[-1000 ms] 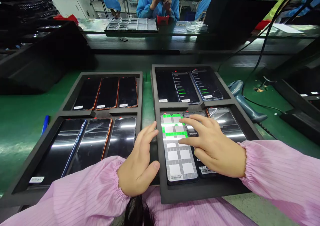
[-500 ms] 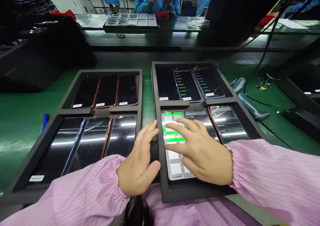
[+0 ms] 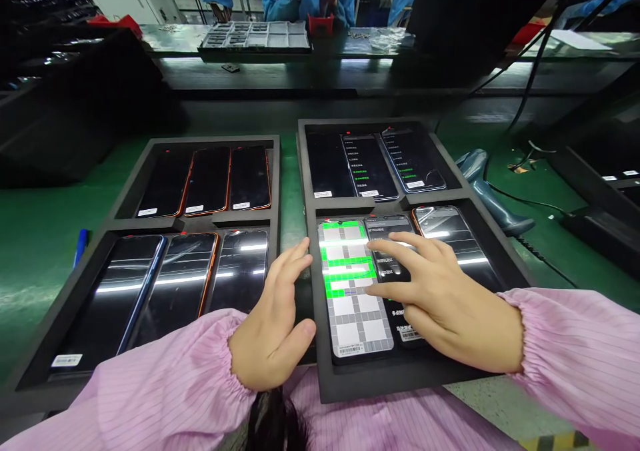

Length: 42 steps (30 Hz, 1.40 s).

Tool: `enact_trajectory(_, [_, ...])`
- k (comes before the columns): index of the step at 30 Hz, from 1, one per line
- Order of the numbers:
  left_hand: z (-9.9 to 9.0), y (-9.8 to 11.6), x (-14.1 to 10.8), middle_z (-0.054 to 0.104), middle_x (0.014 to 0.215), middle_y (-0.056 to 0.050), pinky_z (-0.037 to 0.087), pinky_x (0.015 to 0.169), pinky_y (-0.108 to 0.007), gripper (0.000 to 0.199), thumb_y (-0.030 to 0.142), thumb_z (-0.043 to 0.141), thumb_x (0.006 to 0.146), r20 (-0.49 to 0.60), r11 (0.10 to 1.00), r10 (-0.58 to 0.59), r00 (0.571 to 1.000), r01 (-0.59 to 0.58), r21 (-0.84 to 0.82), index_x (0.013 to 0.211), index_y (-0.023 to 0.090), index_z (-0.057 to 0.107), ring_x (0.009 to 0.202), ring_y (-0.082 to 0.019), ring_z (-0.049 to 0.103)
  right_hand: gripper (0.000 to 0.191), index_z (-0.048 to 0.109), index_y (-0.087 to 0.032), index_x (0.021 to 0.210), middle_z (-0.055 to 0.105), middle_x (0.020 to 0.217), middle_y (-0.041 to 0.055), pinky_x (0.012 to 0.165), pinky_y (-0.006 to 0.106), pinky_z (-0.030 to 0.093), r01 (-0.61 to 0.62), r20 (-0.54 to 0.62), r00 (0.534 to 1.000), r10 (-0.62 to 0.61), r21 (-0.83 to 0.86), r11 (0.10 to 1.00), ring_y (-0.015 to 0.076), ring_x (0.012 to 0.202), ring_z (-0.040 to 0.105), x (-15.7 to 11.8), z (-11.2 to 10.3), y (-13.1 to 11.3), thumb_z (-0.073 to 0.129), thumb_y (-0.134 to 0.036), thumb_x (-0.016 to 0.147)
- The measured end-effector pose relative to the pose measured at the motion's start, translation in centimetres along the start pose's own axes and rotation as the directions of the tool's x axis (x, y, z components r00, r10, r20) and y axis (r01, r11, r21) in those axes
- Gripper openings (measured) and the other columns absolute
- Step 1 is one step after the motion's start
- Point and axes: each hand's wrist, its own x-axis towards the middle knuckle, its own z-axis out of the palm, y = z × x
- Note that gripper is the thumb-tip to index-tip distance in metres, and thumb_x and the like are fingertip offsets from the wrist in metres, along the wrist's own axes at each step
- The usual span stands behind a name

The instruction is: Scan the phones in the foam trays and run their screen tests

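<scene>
phone (image 3: 356, 331) at the near left of the black tray (image 3: 370, 386) has been marked with more green than a moment ago, so its grid (image 3: 359, 308) is filled further down. nothing is gripped by the right hand (image 3: 445, 298), its fingers (image 3: 394, 248) spread wide, or by the left hand (image 3: 270, 331), loosely uncurled just left of the tray. "cal" and chinese characters can be read on the dark phone (image 3: 389, 226) at the tray's near middle; the barcode label (image 3: 351, 350) is illegible.
</scene>
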Motion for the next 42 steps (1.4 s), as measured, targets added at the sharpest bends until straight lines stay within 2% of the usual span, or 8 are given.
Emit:
enact_trajectory(11, [-0.1, 0.0, 0.0, 0.010, 0.150, -0.015, 0.016, 0.108, -0.058, 0.056, 0.032, 0.033, 0.090, 0.004, 1.000, 0.000, 1.000, 0.000, -0.010, 0.140, 0.022, 0.011, 0.137, -0.032, 0.012, 0.046, 0.070, -0.032, 0.097, 0.041, 0.134, 0.0050, 0.093, 0.059, 0.032, -0.013, -0.006, 1.000, 0.013, -0.001, 1.000, 0.0326, 0.124, 0.030, -1.5, -0.2, 0.6, 0.042, -0.006, 0.070])
enact_trajectory(19, [-0.1, 0.0, 0.2, 0.010, 0.149, -0.015, 0.014, 0.109, -0.057, 0.056, 0.034, 0.032, 0.090, 0.000, 1.000, 0.002, 1.000, -0.002, -0.005, 0.140, 0.022, 0.010, 0.138, -0.031, 0.010, 0.043, 0.071, -0.032, 0.094, 0.043, 0.134, 0.0041, 0.091, 0.057, 0.033, -0.009, 0.009, 1.000, 0.009, 0.064, 0.998, 0.0328, 0.123, 0.032, -2.0, 0.1, -0.9, 0.044, -0.008, 0.071])
enact_trajectory(25, [0.0, 0.0, 0.3, 0.012, 0.149, -0.016, 0.015, 0.109, -0.058, 0.056, 0.034, 0.033, 0.090, -0.006, 1.000, 0.008, 1.000, -0.008, -0.015, 0.139, 0.021, 0.011, 0.137, -0.031, 0.011, 0.043, 0.069, -0.031, 0.099, 0.045, 0.133, 0.0045, 0.093, 0.056, 0.030, 0.055, 0.007, 0.998, -0.055, 0.077, 0.996, 0.0335, 0.123, 0.032, -0.6, 0.8, -2.5, 0.046, -0.009, 0.071])
enact_trajectory(33, [0.1, -0.2, 0.2, 0.014, 0.148, -0.015, 0.016, 0.109, -0.057, 0.056, 0.035, 0.033, 0.090, -0.030, 1.000, 0.018, 0.999, -0.018, -0.019, 0.140, 0.022, 0.012, 0.137, -0.031, 0.013, 0.040, 0.067, -0.028, 0.102, 0.040, 0.137, 0.0070, 0.093, 0.057, 0.028, 0.089, 0.044, 0.995, -0.093, 0.078, 0.993, 0.0337, 0.125, 0.028, 0.7, 1.3, -4.1, 0.046, -0.011, 0.074])
enact_trajectory(42, [0.1, -0.3, 0.2, 0.013, 0.149, -0.014, 0.015, 0.110, -0.055, 0.057, 0.035, 0.033, 0.090, -0.021, 1.000, 0.027, 0.999, -0.027, -0.009, 0.140, 0.020, 0.011, 0.138, -0.029, 0.012, 0.041, 0.067, -0.032, 0.102, 0.040, 0.137, 0.0037, 0.092, 0.057, 0.026, 0.083, 0.067, 0.994, -0.089, 0.082, 0.993, 0.0342, 0.124, 0.028, -0.9, 1.3, -5.0, 0.046, -0.013, 0.071])
